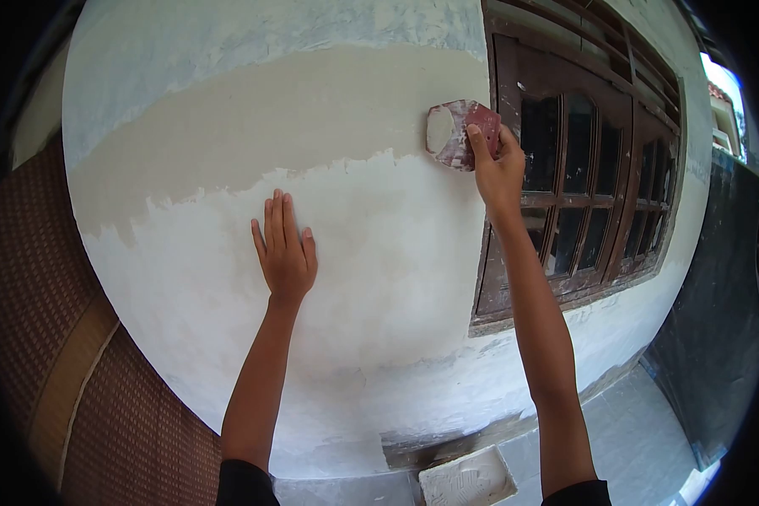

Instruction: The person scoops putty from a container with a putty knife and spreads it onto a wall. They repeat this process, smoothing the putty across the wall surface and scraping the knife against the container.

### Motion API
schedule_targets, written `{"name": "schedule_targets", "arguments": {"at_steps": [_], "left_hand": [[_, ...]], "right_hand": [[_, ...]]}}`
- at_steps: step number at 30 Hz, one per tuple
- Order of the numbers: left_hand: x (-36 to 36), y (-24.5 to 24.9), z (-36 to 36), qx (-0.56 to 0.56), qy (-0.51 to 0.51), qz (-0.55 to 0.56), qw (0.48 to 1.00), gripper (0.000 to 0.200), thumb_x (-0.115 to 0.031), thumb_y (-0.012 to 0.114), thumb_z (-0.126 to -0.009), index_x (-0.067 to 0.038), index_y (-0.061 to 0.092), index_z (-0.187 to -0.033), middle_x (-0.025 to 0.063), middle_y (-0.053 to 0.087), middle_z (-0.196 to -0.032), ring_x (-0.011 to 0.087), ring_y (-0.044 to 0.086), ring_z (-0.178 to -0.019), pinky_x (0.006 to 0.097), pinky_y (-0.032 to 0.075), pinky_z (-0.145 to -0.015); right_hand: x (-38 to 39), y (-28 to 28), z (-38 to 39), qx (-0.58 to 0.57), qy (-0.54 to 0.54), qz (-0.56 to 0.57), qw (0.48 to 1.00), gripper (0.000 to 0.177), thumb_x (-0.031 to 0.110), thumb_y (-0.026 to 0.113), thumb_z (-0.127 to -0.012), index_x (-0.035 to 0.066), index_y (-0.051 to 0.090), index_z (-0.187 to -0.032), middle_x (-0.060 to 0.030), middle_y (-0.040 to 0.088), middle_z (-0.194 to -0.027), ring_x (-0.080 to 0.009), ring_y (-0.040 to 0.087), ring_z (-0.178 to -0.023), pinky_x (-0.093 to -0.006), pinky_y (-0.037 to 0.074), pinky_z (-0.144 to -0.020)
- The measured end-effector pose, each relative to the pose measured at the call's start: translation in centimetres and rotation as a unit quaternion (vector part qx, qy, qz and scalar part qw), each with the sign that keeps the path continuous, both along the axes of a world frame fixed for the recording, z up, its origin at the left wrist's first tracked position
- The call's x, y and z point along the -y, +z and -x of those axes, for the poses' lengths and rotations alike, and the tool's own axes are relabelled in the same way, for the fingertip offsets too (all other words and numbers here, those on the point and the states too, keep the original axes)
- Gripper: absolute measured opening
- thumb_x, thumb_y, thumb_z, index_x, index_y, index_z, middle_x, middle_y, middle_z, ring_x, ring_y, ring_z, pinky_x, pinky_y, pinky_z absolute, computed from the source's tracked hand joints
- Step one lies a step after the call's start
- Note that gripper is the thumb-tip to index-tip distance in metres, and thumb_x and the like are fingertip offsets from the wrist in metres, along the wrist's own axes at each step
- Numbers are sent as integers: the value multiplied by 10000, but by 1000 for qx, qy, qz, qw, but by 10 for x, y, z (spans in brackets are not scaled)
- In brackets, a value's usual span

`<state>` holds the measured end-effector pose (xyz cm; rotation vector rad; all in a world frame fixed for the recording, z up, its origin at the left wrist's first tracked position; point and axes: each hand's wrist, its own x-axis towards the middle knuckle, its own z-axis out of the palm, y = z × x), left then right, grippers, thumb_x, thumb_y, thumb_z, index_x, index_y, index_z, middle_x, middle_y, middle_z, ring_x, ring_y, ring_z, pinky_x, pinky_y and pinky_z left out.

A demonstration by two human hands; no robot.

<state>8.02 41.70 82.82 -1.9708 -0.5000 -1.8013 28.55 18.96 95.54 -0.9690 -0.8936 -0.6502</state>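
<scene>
My right hand (499,173) grips a flat, dark red putty spreader (483,126), thumb across its face. A pale lump of putty clings to the spreader's left side, and smears cover the middle of it. It is up by the wall next to the window frame. Fingers stretched out, my left hand (285,253) lies flat at the white wall (379,278), just under the ragged lower edge of a band of greyish putty (261,105). The band runs across the wall from the left to near the window.
A brown wooden window (572,200) with glass panes and paint flecks is set in the wall at right. On the grey floor (628,422) below stands a tray of putty (468,479). Woven brown panels (135,405) line the left, and a dark sheet (717,312) hangs far right.
</scene>
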Motion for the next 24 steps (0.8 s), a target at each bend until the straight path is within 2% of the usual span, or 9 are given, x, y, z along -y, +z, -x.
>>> {"name": "schedule_targets", "arguments": {"at_steps": [4, 7, 11, 14, 17, 18, 19, 22, 24], "left_hand": [[-1, 0, 1, -4, -4, 0, 1000, 581, -161, 408, -996, -7, 308, -1547, 127, 325, -1606, 281, 263, -1507, 510, 122, -1224], [-1, 1, 1, -4, -5, 0, 1000, 577, -158, 412, -996, -6, 314, -1543, 127, 325, -1605, 283, 265, -1506, 509, 125, -1223], [1, 0, 1, -2, -4, 8, 1000, 571, -160, 413, -996, -4, 324, -1539, 128, 333, -1602, 283, 267, -1505, 510, 128, -1223], [0, 1, 0, 1, 5, 5, 1000, 569, -161, 412, -996, 0, 328, -1536, 133, 336, -1598, 284, 271, -1503, 511, 131, -1223], [1, 0, 0, 0, 0, -3, 1000, 569, -157, 414, -994, 4, 331, -1534, 139, 339, -1597, 288, 276, -1501, 512, 135, -1221], [1, 0, 0, 1, 0, -3, 1000, 569, -156, 414, -992, 5, 334, -1532, 141, 341, -1596, 290, 277, -1500, 512, 138, -1221], [0, 1, 0, 1, 0, -3, 1000, 569, -155, 415, -991, 7, 336, -1531, 144, 342, -1595, 293, 279, -1499, 512, 140, -1220], [0, 1, 1, -1, -4, -2, 1000, 570, -149, 419, -988, 6, 340, -1530, 144, 346, -1594, 297, 281, -1498, 512, 143, -1219], [0, 1, 1, -1, -6, -3, 1000, 572, -146, 422, -986, 6, 338, -1531, 143, 345, -1595, 297, 281, -1498, 512, 142, -1220]], "right_hand": [[-28, 5, 19, 58, -41, 63, 995, 312, 275, 709, -925, -15, 673, -1035, -150, 713, -840, -180, 672, -740, -330, 517, -723], [-20, 6, 2, 18, -103, 59, 993, 319, 276, 708, -913, -16, 674, -1037, -183, 706, -831, -223, 691, -753, -340, 521, -737], [1, -3, -36, -68, -84, 11, 994, 292, 254, 701, -923, -13, 681, -1038, -107, 716, -864, -145, 661, -779, -316, 515, -738], [10, -6, -41, -39, -65, -57, 996, 275, 244, 687, -941, -6, 684, -1056, -67, 711, -890, -107, 635, -793, -290, 508, -732], [-2, -4, -24, -22, -8, 5, 1000, 260, 241, 673, -957, 2, 682, -1060, -50, 704, -889, -95, 624, -790, -276, 504, -725], [-15, -4, -14, 26, 23, -37, 999, 270, 245, 677, -951, -7, 672, -1050, -74, 706, -863, -126, 643, -773, -299, 511, -724], [-20, -3, -6, 25, 22, -38, 999, 270, 245, 677, -951, -7, 672, -1050, -74, 706, -863, -126, 643, -773, -299, 511, -724], [-15, -1, 11, 16, -106, 89, 990, 308, 271, 694, -922, -8, 666, -1049, -156, 711, -863, -211, 685, -777, -345, 526, -757], [-14, -4, -12, -5, -105, 50, 993, 309, 275, 693, -920, -6, 667, -1045, -154, 708, -855, -208, 683, -772, -345, 523, -753]]}}
